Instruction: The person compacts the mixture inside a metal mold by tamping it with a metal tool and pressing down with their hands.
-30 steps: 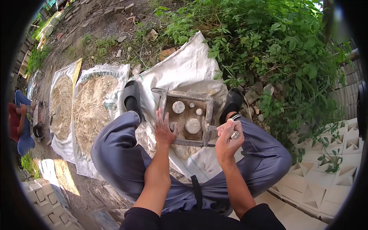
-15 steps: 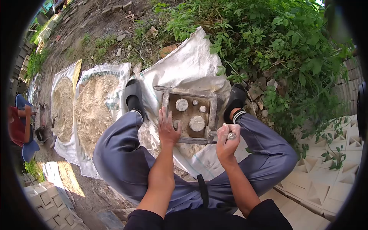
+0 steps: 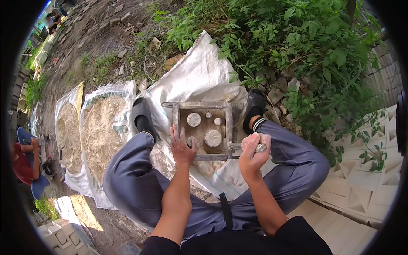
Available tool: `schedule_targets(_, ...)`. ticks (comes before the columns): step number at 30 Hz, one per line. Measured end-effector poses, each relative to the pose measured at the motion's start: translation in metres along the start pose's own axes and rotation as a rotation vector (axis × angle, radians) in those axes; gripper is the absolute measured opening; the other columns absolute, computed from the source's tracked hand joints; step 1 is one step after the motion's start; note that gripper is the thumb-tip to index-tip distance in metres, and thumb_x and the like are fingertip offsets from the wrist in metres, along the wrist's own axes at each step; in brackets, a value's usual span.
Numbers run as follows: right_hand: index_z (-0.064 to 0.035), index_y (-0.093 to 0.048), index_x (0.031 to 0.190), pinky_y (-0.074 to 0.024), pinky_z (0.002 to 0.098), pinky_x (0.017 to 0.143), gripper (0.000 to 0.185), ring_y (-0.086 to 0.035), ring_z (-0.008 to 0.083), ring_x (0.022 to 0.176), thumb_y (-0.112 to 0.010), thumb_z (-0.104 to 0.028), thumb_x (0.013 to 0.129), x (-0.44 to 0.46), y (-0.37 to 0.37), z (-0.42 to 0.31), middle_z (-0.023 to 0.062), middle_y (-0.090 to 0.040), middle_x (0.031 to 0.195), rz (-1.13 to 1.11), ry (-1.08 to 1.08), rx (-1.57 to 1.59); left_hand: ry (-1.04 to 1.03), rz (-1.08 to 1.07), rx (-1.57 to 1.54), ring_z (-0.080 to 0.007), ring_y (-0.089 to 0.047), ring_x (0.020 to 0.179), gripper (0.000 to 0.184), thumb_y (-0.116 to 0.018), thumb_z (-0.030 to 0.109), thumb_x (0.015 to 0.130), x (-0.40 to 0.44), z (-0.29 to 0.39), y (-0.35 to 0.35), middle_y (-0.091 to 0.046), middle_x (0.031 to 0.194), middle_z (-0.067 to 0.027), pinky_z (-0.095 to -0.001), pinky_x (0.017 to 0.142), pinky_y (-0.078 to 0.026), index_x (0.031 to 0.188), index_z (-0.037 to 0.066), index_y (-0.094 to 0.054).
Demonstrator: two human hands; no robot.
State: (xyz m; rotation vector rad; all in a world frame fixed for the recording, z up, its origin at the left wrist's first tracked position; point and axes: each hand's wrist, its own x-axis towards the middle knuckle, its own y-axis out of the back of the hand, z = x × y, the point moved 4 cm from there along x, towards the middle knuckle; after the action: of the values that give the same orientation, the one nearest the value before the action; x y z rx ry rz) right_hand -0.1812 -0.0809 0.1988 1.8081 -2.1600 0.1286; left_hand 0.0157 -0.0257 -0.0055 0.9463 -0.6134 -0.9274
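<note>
Beside your left foot [image 3: 143, 114], the sack [image 3: 129, 91] reads "PERTANIAN"; your left hand [image 3: 182, 148] lies open on the frame [image 3: 228, 127]; your right hand [image 3: 253, 153], grip closed, holds a tool [image 3: 261, 148].

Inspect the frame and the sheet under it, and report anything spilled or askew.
Pale grit lies on the white sheet just outside the near side of the frame, so it looks spilled. The sheet is also rumpled. No break shows in the frame, though the left hand hides one corner.
</note>
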Motion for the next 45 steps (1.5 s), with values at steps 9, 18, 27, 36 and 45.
schedule_targets(9,-0.0014,-0.046,0.083,-0.044,0.0278,0.053,0.018,-0.053,0.0105,0.057,-0.054,-0.007,0.098,-0.022,0.0,0.011,0.0047,-0.054,0.063,-0.002,-0.039,-0.083,0.0,-0.002,0.012,-0.0303,-0.015,0.148,0.062,-0.06,0.038,0.086,-0.002,-0.001,0.001,-0.017,0.16,-0.0133,-0.0447,0.116,-0.025,0.137,0.004,-0.048)
schedule_targets(18,-0.0021,-0.045,0.08,-0.0381,0.0257,0.048,0.024,-0.045,0.0079,0.054,-0.051,-0.013,0.101,-0.02,0.003,0.001,0.003,-0.049,0.063,0.08,-0.033,0.062,0.011,-0.008,0.042,-0.0297,-0.014,0.149,0.064,-0.058,0.041,0.087,-0.005,-0.003,0.001,-0.016,0.161,-0.0116,-0.0443,0.115,-0.026,0.139,0.006,-0.047)
schedule_targets(27,-0.0033,-0.041,0.079,-0.0371,0.024,0.049,0.025,-0.044,0.0064,0.058,-0.048,-0.012,0.102,-0.023,0.001,0.011,0.0014,-0.049,0.066,0.065,-0.115,0.056,-0.006,0.003,0.008,-0.0303,-0.015,0.148,0.063,-0.059,0.039,0.087,-0.001,-0.001,0.002,-0.017,0.16,-0.0122,-0.0451,0.116,-0.025,0.138,0.005,-0.048)
schedule_targets(36,-0.0029,-0.045,0.08,-0.0387,0.026,0.048,0.022,-0.047,0.008,0.053,-0.051,-0.009,0.1,-0.01,-0.004,0.034,0.003,-0.051,0.061,0.069,0.039,-0.062,-0.013,0.008,0.001,-0.0311,-0.015,0.148,0.062,-0.06,0.038,0.087,-0.001,0.0,0.005,-0.017,0.16,-0.013,-0.0449,0.116,-0.024,0.136,0.003,-0.049)
schedule_targets(45,-0.0018,-0.047,0.079,-0.0399,0.028,0.047,0.023,-0.049,0.0103,0.05,-0.055,-0.01,0.098,0.015,-0.016,0.042,0.0055,-0.052,0.058,0.1,0.056,-0.063,-0.022,0.012,0.016,-0.0313,-0.016,0.148,0.061,-0.06,0.038,0.087,-0.001,-0.002,0.003,-0.018,0.16,-0.0131,-0.0448,0.116,-0.024,0.135,0.003,-0.049)
